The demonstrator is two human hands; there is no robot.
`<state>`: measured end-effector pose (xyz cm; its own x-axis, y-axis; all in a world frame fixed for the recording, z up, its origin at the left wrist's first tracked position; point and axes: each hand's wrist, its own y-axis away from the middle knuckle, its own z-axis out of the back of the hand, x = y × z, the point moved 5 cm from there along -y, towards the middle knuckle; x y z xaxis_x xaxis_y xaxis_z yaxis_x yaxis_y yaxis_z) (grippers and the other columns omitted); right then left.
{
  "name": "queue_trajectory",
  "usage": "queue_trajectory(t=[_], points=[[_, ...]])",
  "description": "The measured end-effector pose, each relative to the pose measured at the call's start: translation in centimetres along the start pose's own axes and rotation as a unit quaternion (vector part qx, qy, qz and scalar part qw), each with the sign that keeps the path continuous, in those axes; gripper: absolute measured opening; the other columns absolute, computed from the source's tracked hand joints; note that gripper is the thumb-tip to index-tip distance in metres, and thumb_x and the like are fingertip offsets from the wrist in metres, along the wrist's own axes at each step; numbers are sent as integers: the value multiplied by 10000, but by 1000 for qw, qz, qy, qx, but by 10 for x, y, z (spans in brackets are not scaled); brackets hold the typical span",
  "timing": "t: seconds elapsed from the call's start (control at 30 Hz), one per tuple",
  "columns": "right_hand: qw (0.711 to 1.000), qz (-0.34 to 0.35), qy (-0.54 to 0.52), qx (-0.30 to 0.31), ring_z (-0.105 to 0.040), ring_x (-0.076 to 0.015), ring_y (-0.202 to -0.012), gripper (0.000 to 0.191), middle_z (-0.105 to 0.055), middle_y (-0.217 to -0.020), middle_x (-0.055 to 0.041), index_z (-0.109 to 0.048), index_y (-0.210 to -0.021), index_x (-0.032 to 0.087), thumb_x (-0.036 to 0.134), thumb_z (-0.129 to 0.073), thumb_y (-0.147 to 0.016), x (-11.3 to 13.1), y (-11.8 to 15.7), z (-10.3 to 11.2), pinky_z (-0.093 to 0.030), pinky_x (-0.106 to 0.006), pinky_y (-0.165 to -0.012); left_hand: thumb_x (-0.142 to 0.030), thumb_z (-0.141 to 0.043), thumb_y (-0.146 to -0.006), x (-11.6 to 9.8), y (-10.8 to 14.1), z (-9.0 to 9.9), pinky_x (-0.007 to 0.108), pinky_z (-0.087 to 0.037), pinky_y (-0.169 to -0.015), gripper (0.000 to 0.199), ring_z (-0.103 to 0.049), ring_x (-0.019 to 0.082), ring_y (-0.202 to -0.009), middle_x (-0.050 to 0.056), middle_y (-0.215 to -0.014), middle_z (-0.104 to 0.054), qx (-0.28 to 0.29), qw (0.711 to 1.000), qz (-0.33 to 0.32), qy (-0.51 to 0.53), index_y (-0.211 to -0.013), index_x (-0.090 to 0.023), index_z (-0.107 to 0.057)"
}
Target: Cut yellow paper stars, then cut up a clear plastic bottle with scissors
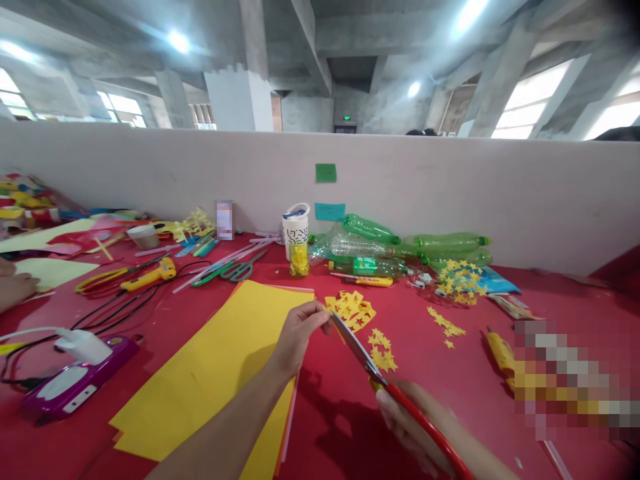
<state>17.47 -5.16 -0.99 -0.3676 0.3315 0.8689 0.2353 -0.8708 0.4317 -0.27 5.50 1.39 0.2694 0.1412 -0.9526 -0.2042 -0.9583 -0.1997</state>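
My left hand (pixel 303 327) is closed in a pinch over the edge of the yellow paper stack (pixel 215 367). A small bit of yellow paper shows at its fingertips, mostly hidden by them. My right hand (pixel 413 417) grips red-handled scissors (pixel 356 345), their blades pointing up and left to the pinched fingers. The blades look nearly closed. Just behind lie yellow paper scraps with star-shaped holes (pixel 353 308). Cut yellow stars (pixel 383 350) lie right of the blades, with more loose stars (pixel 444 323) further right.
A white cup (pixel 295 233) and green plastic bottles (pixel 370 230) stand or lie by the partition (pixel 150 167). Left are a purple power strip (pixel 83 383), a yellow glue gun (pixel 150 275) and grey-handled scissors (pixel 240 268). A yellow tool (pixel 500 353) lies right. Another person's hand (pixel 15 283) rests far left.
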Motion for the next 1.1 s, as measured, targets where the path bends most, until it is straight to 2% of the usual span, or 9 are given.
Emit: queue_trajectory(t=[0.17,0.43,0.53,0.73,1.1], points=[[1000,-19,4,-1,-301,-41,-348,606,-336,-448,87,-427,-651,203,804,-477,-713,2,2,0,-242,-151,-322,-189,-574,-794,1,0,1,250,-378,-686,184,-506,111,-624,-11,-599,-571,11,1000,3,2,-615,-157,-605],[999,-28,-2,-16,-274,-45,-341,550,-337,-439,91,-451,-678,207,751,-496,-749,-8,-1,2,-221,-160,-317,-199,-590,-774,-2,-2,1,251,-379,-655,176,-504,111,-600,-7,-575,-567,13,1000,5,8,-606,-151,-607],[1000,-18,23,-1,-279,-41,-340,570,-357,-450,85,-447,-668,204,768,-492,-735,-3,0,4,-241,-152,-304,-194,-590,-759,-3,-2,1,253,-380,-637,179,-499,110,-581,-7,-558,-563,14,1000,9,13,-586,-149,-600],[999,13,45,-27,-268,-35,-356,608,-322,-452,83,-406,-624,202,801,-465,-716,-1,-1,4,-206,-140,-303,-193,-590,-756,-1,-3,2,248,-379,-635,180,-499,105,-573,-10,-546,-564,16,1000,14,16,-581,-151,-594],[1000,3,26,10,-258,-36,-316,628,-311,-432,93,-369,-618,215,832,-460,-691,-1,-1,5,-232,-147,-274,-176,-585,-754,-2,-3,1,244,-382,-623,184,-501,104,-569,-7,-551,-565,18,1000,12,12,-572,-152,-597]])
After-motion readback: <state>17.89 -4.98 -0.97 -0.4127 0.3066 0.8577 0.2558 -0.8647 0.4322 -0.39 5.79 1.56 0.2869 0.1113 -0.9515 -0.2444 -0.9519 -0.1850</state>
